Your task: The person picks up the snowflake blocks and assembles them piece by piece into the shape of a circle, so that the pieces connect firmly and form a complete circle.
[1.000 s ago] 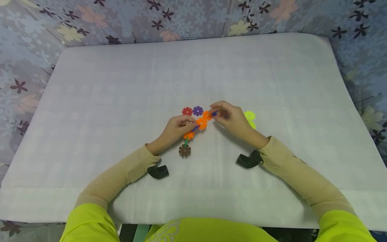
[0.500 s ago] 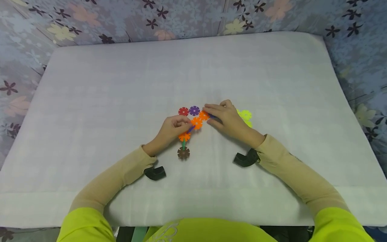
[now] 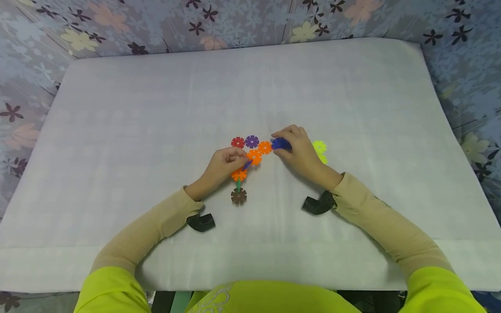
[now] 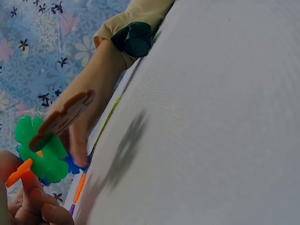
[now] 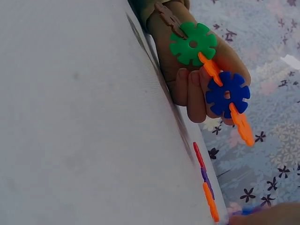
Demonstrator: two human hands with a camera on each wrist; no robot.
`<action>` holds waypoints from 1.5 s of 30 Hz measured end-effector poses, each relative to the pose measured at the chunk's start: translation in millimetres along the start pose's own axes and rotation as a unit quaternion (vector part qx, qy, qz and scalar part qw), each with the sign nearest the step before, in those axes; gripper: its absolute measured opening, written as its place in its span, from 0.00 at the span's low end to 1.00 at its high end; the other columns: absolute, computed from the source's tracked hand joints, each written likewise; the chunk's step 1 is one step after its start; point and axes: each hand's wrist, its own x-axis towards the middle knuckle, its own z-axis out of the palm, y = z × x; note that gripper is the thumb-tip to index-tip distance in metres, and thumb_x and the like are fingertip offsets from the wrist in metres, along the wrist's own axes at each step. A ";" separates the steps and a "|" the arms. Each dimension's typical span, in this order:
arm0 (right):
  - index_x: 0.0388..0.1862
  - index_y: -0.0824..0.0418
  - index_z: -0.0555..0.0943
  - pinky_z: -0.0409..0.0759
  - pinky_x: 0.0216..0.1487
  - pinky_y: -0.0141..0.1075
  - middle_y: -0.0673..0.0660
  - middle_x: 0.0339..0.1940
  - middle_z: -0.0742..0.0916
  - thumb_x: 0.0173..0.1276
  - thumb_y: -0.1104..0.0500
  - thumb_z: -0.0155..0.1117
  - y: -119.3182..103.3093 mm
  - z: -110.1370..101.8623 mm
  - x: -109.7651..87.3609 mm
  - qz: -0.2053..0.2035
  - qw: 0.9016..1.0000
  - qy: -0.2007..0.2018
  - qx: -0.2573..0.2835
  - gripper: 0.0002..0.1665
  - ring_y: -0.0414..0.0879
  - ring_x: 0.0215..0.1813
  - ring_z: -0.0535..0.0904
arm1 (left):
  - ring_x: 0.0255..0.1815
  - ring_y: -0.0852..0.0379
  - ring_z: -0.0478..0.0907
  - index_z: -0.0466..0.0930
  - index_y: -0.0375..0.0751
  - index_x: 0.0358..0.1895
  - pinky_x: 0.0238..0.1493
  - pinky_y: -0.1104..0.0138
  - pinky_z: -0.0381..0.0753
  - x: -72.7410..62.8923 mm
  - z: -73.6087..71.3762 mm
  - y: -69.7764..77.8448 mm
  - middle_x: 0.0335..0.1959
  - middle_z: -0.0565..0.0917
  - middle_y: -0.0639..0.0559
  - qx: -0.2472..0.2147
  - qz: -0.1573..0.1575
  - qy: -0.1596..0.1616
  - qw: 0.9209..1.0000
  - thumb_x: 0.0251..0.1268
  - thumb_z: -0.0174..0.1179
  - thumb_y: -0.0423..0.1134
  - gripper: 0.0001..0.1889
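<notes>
My left hand pinches a chain of slotted flower-shaped plastic discs. The chain runs from an orange disc through a blue disc, a second orange disc and a green disc to a brown disc. Its shadow on the cloth in the left wrist view shows it held off the surface. My right hand holds a separate blue disc between thumb and fingers, right of a loose orange disc. The right wrist view shows only a blurred edge of that hand.
A red disc and a purple disc lie in a row left of the loose orange one. Yellow-green discs lie right of my right hand, partly hidden by it. White cloth covers the table, with a floral-patterned backdrop behind.
My right hand flattened over the loose orange and blue discs, then drew back slightly right; it now pinches the blue disc, whose face shows. The left hand keeps its hold on the chain.
</notes>
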 end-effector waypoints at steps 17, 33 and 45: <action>0.26 0.74 0.81 0.74 0.36 0.29 0.62 0.26 0.83 0.44 0.83 0.63 -25.6 -6.2 -1.6 -0.103 0.973 0.017 0.207 0.10 0.48 0.31 0.79 | 0.18 0.62 0.66 0.76 0.27 0.36 0.25 0.72 0.66 3.8 0.8 -1.8 0.18 0.78 0.50 0.010 -0.021 -0.022 0.999 0.63 0.53 0.31 0.08; 0.32 0.69 0.83 0.74 0.37 0.33 0.57 0.31 0.85 0.44 0.76 0.69 -8.6 10.8 -1.6 -0.119 0.975 0.004 0.185 0.13 0.46 0.34 0.79 | 0.15 0.61 0.61 0.73 0.31 0.32 0.19 0.72 0.61 2.3 0.4 -1.5 0.13 0.67 0.52 0.017 0.011 -0.058 0.998 0.65 0.49 0.32 0.07; 0.37 0.61 0.84 0.59 0.38 0.46 0.55 0.46 0.82 0.54 0.61 0.68 -5.2 7.8 -2.8 -0.072 0.995 -0.031 -0.068 0.11 0.53 0.42 0.65 | 0.15 0.60 0.60 0.69 0.33 0.30 0.20 0.71 0.60 1.5 0.0 -2.0 0.13 0.64 0.51 0.005 0.024 -0.047 0.999 0.66 0.48 0.32 0.07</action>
